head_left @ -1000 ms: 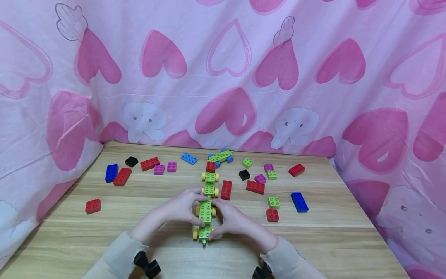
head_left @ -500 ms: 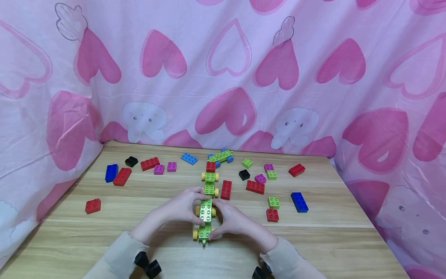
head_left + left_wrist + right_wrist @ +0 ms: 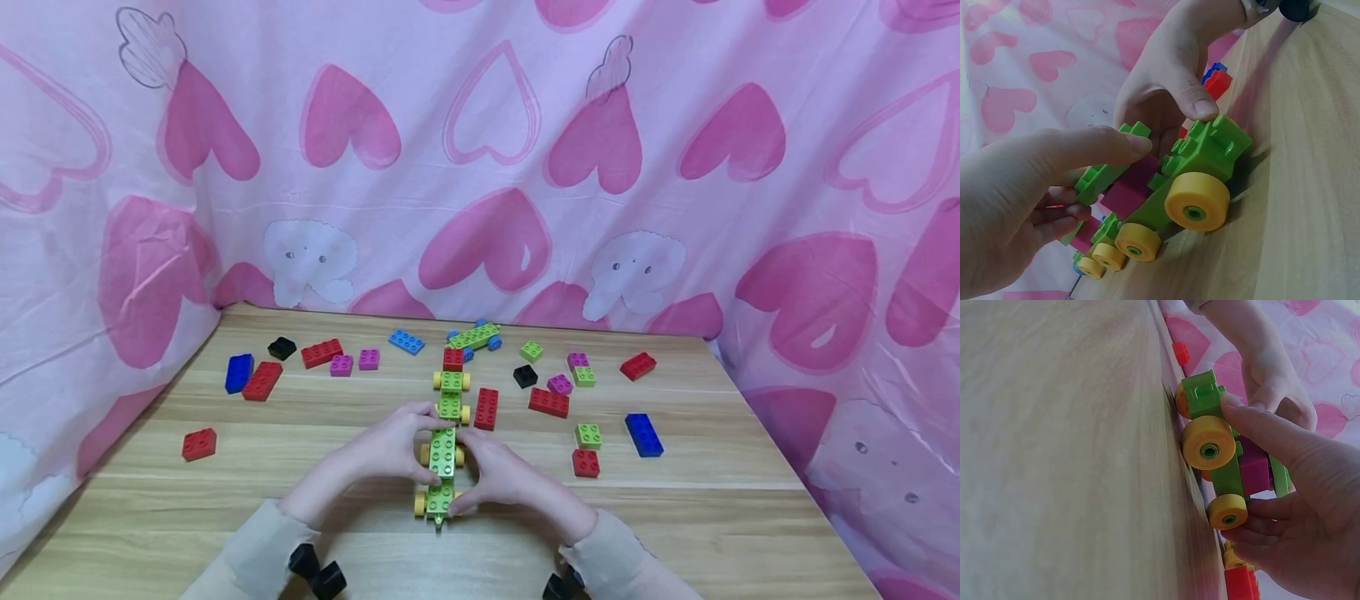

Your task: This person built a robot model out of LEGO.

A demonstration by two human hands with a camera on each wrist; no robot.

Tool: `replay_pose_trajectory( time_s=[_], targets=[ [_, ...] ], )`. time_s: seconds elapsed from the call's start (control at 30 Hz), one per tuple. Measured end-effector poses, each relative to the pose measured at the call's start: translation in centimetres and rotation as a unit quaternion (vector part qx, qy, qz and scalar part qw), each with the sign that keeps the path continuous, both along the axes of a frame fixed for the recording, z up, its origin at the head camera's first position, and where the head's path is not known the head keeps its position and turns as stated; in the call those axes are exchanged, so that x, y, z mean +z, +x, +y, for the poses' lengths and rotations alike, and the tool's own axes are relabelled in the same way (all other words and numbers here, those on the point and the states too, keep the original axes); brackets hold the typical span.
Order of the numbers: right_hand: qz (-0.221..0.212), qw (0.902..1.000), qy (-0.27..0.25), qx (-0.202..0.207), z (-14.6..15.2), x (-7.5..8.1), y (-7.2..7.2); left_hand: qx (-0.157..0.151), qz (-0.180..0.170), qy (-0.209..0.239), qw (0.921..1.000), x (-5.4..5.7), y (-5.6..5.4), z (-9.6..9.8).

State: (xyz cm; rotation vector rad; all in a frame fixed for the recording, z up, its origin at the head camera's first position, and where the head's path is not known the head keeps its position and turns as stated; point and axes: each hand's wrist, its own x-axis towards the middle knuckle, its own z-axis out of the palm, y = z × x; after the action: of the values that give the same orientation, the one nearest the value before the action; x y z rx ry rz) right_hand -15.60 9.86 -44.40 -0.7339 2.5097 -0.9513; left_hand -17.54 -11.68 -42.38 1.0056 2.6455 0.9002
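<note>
- The car [image 3: 441, 462] sits at the middle of the near part of the table [image 3: 360, 550], lengthwise to the person, between the two hands.
- The left hand [image 3: 401, 442] grasps the green brick [image 3: 1107, 178] on top of the car: its thumb touches the near end, and its other fingers bend around toward the far end.
- The right hand [image 3: 491, 471] holds the car from the other side, its thumb pressed on the low near end and its fingers bent beside the far wheel [image 3: 1228, 512].
- Under the green brick is a purple block [image 3: 1130, 187], between it and the wheeled base; both wrist views show it.
- Just beyond the fingertips stands a second car [image 3: 451, 396], in line with the first, with a red block [image 3: 453, 359] at its far end.
- A red brick [image 3: 486, 408] lies beside the second car, near the right hand's fingers.
- In the head view, fingertips cover the place where the two cars meet, so I cannot tell whether they are joined.
- The right thumb partly covers the near wheel on its side in that view.
- Some left fingertips are hidden behind the car in the left wrist view.
- Both sleeves [image 3: 255, 542] are cut off by the bottom edge of the head view.
- I cannot tell whether every wheel of the car touches the table.
</note>
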Motion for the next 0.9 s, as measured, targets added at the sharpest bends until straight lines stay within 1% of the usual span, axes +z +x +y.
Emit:
replay_pose_trajectory(
  time_s=[0.17,0.33,0.5,0.77,0.9],
  targets=[
    [0.001,1.0000,0.003,0.001,0.07,0.11,0.01,-0.011,-0.008,-0.002,0.9999,-0.01,-0.33,0.07],
    [0.002,1.0000,0.000,0.002,0.06,0.06,0.03,-0.016,-0.026,0.001,0.9995,0.07,-0.51,0.04],
    [-0.001,1.0000,-0.003,-0.002,-0.11,0.14,0.14,-0.016,-0.044,0.008,0.9989,0.11,-0.54,-0.04],
    [-0.017,0.9998,0.002,-0.014,-0.24,0.19,0.11,-0.014,-0.055,0.010,0.9983,0.23,-0.43,0.05],
    [-0.016,0.9997,0.004,-0.015,-0.27,0.14,0.08,-0.008,-0.062,0.013,0.9980,0.35,-0.29,0.13]
  ],
)
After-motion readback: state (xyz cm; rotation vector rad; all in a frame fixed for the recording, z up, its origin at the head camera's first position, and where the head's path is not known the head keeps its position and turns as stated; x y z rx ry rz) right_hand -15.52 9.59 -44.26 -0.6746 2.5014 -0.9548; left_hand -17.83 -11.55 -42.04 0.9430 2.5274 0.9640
